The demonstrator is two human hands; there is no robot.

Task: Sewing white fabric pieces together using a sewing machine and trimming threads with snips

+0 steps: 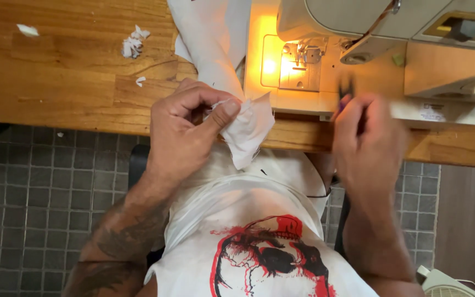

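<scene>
- Long wooden table [72,82] of warm brown planks, lying beyond both hands and running from the far left to the far right.
- Grey floor of small square tiles [34,192], seen below and to the left of the left hand.
- White shirt with a red and black skull print [265,258], spread under both forearms, close to the camera.
- Cream-coloured sewing machine [325,22] with a lit yellow lamp over its needle plate, standing just beyond the right hand and up to the right of the left hand.
- Long strip of white cloth [210,38], coming from the far edge of the table down to the left hand, beside the machine.
- Left hand [185,135], closed in a pinch with thumb against fingers, holding the folded white corner of cloth [248,132]; this corner hanging just to the right of the thumb, over the table edge.
- Right hand [366,143], blurred, curled around a small dark tool with a purple handle [346,96] that sticks out above the fingers, near the front of the machine; kind of tool not possible to tell.
- Small white scraps of cloth [133,44], scattered on the table, well beyond the left hand and to its left.
</scene>
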